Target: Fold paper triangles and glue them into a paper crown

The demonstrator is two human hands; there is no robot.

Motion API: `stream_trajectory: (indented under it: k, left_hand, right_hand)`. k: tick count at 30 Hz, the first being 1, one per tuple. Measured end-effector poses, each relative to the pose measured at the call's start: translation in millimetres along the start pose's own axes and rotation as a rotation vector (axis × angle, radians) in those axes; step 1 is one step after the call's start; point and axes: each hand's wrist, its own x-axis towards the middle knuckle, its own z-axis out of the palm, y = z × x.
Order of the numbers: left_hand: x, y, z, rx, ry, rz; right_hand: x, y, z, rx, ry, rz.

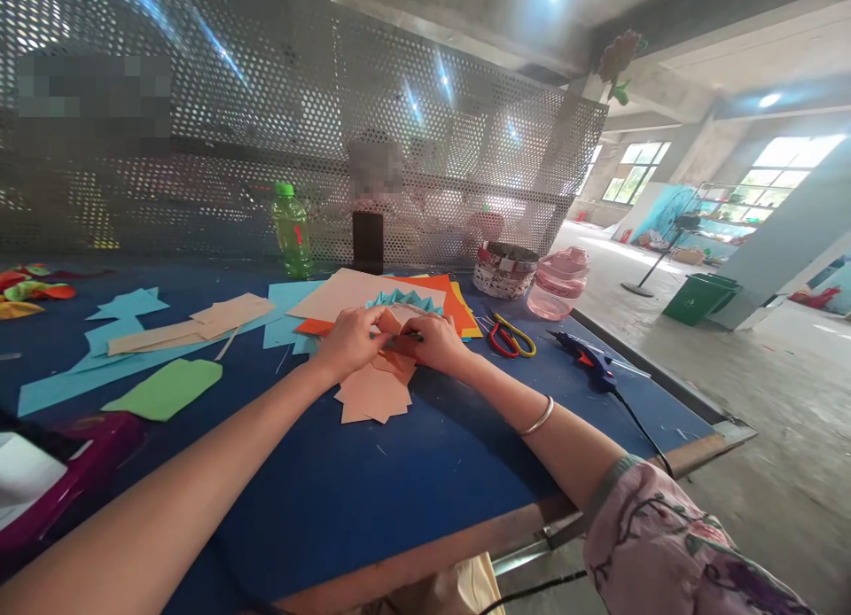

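Observation:
Between my two hands is a small piece of peach paper, pinched at its edges and bent. My left hand grips its left side with closed fingers. On the right side, my right hand holds it the same way; its fingertips are partly hidden. Just behind the hands lies folded blue paper with a row of pointed peaks. Below them, several peach paper pieces overlap on the blue table. A stack of larger peach sheets, with orange paper beneath, lies beyond.
Scissors with red and yellow handles and a glue gun lie to the right. A pink bottle, a round basket, a green bottle and a phone stand at the back. Green paper lies left.

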Motion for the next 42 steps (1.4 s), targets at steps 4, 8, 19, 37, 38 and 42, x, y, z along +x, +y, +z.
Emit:
stream_trajectory:
  k: [4,8,19,37,38,42]
  left_hand:
    - [0.8,0.1,2.1,-0.007,0.015,-0.018]
    - [2.6,-1.3,-2.1,-0.004,0.033,-0.041]
    - [-11.6,-10.7,-22.5,0.122,-0.022,-0.264]
    - [-21.4,-2.8,0.5,-0.061,0.030,-0.395]
    - [-21.6,-1.2,-0.1,-0.076,0.045,-0.401]
    - [-21.5,2.5,-3.6,-0.152,0.102,-0.433]
  right_hand:
    - [-0.7,-1.2,-0.8,-0.023,0.000,0.002]
    - [-0.2,-1.0,-2.9,-0.064,0.009,0.015]
    - [-5.6,-4.4,-12.4,-0.117,0.090,0.026]
    - [-34.2,-48.8,-17.8,-0.189,-0.216,0.053]
    - [-34.7,-49.7,-17.3,-0.199,-0.216,0.041]
    - [-37.3,-53.4,-15.4,-0.223,-0.210,-0.014]
